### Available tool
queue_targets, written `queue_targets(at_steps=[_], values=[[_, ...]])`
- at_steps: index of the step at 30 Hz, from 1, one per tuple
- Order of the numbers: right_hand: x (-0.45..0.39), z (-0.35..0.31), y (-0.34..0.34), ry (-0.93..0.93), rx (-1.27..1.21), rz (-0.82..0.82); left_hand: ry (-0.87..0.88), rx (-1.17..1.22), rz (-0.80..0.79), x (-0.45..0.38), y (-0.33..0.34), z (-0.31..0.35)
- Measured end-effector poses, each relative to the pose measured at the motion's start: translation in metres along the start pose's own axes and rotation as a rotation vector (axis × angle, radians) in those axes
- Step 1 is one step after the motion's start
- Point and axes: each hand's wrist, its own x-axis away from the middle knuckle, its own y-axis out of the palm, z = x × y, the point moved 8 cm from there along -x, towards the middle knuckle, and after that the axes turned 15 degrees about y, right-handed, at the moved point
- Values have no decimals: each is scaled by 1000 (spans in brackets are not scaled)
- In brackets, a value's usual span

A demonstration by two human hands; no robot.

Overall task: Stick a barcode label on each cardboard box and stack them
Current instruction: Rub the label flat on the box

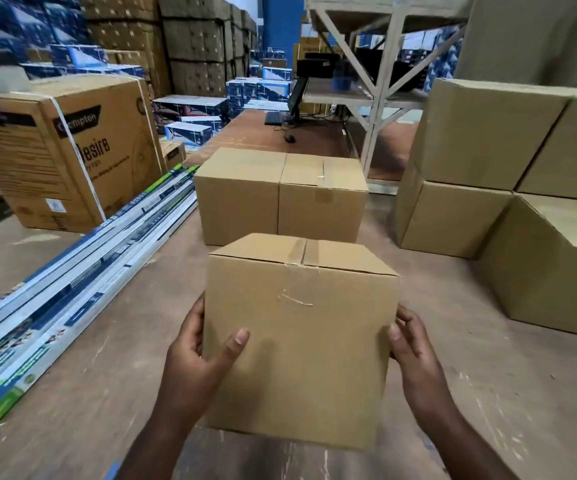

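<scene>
Cardboard is being carried: a plain brown taped cardboard box (300, 337) is being gripped between the left hand (197, 358) and the right hand (415, 351), thumbs curled onto its near face.

No barcode label is being shown on it; labelling or stacking is judged next. Beyond this box, two side-by-side brown cartons (280, 199) are being approached across bare floor, long printed packs (82, 268) crowding its left and stacked brown cartons (494, 168) its right.

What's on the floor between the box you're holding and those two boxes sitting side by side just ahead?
Nothing: the head view shows only bare dusty floor between the held box and the pair of boxes ahead.
</scene>
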Motion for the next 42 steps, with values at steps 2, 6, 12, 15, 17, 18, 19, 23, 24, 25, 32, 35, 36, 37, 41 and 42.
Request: queue_targets(at_steps=[2,6,12,15,17,18,19,23,24,25,32,35,36,37,41,42], values=[[-5,1,18,-12,61,-64,0,-53,71,-4,-15,-4],[-20,8,56,-68,328,-193,-25,-80,141,-7,-47,-33],[-63,5,115,-49,431,-277,-144,-136,151,-28,-65,-53],[-84,3,146,-64,489,-280,-275,-176,196,-53,-77,-65],[-96,5,159,-61,529,-272,-424,-135,191,-68,-80,-79],[-102,4,163,-56,543,-259,-470,-119,182,-76,-80,-84],[-107,1,167,-52,556,-244,-499,-124,178,-83,-81,-89],[-122,-19,183,-123,651,-196,-486,-170,209,-113,-84,-103],[-127,-22,187,-134,699,-177,-484,-179,222,-119,-85,-106],[-133,-23,191,-138,737,-159,-495,-185,232,-124,-85,-110],[-167,-30,203,-113,781,-112,-510,-215,248,-159,-85,-126],[-174,-32,206,-113,844,-85,-539,-218,231,-168,-83,-137],[-176,-32,207,-116,868,-85,-554,-215,217,-171,-82,-139],[-178,-31,208,-120,896,-85,-571,-212,201,-172,-82,-141],[-188,-30,209,-125,985,-97,-598,-224,173,-180,-81,-147],[-189,-30,210,-118,993,-97,-600,-224,178,-182,-82,-148]])
